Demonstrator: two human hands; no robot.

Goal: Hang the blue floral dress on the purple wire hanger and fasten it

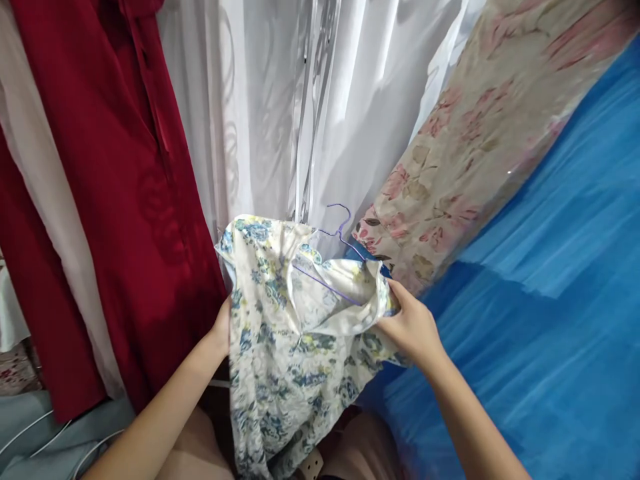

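Observation:
A white dress with blue and yellow flowers (280, 347) hangs between my two hands. A thin purple wire hanger (340, 230) sits inside its neck opening, its hook poking up above the cloth. My right hand (407, 323) is closed, pinching the right shoulder of the dress. My left hand (223, 327) is behind the dress's left edge; its fingers are hidden by the cloth.
A dark red garment (125, 167) hangs at the left beside a pale one (45, 193). White sheer fabric (270, 100) hangs behind. At right are a floral pink-and-beige cloth (475, 133) and a blue sheet (550, 300). White wire hangers (45, 433) lie at the lower left.

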